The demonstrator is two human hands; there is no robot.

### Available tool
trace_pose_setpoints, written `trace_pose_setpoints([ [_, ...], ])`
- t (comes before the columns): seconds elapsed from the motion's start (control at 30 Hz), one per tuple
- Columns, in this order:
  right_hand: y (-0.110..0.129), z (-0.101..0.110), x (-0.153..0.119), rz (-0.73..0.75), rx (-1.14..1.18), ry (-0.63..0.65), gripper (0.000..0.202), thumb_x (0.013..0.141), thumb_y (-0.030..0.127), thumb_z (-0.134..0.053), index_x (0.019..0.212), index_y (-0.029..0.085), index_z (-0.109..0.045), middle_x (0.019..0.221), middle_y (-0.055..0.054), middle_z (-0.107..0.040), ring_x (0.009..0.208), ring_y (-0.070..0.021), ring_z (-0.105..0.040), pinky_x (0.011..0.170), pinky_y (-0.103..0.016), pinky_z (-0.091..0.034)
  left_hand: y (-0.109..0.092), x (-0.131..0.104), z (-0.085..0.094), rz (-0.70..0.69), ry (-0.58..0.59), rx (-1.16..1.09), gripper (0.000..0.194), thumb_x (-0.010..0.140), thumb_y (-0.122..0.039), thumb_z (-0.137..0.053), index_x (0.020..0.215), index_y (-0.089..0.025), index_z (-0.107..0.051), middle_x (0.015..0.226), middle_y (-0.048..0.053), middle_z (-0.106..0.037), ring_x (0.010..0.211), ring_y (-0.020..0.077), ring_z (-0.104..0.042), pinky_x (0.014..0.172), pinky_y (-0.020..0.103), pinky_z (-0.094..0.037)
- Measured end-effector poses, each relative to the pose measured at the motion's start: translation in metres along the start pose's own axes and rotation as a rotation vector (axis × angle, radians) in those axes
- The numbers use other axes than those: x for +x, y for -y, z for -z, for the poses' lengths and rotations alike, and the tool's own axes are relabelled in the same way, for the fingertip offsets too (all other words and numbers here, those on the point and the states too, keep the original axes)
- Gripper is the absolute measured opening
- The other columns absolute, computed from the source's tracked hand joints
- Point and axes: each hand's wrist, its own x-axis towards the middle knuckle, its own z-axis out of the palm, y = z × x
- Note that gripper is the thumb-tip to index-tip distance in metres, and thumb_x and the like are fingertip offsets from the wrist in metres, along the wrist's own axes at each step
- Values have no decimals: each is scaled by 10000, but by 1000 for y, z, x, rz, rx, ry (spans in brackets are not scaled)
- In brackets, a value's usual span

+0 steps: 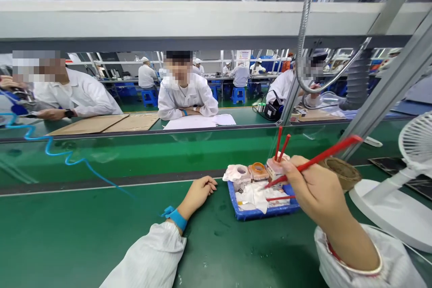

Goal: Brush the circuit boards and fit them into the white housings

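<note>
My right hand (313,189) grips a thin red-handled brush (332,151) between thumb and fingers. Its lower end meets crumpled white tissue (254,195) in a blue tray (263,214); the tip itself is not clear. A second red handle (280,198) lies across that tissue. Along the tray's back stand small containers, one with an orange rim (258,167) and one pinkish-white (240,172). Two more red handles (278,144) rise from the container nearest my right hand. My left hand (198,194) rests on the green table, left of the tray, empty with its fingers loosely bent.
To the right are a white fan (384,193) and a brown round bowl (340,173). A clear-fronted ledge (135,155) crosses behind the tray. A blue coiled cord (74,162) hangs at left. Opposite sit co-workers in white; one (187,94) leans on paper sheets.
</note>
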Motion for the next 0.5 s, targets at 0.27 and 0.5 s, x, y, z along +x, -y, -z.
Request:
trace_pose_setpoints([
  [0.27,0,-8,0,1,81,130,264,929,302,-359,790,197,-557,770,-31,-603,716,-164,-568,635,-283,-432,1,2,0,-3,-6,7,318,556,-66,-359,755,-144,-595,655,13,-602,573,110,-524,555,224,-399],
  [0.5,3,-3,-1,-3,45,19,279,921,285,-375,717,186,-538,640,-7,-571,606,-144,-553,557,-259,-400,-2,0,1,-2,5,2,325,561,-66,-359,760,-145,-605,660,12,-598,589,112,-527,567,224,-399],
])
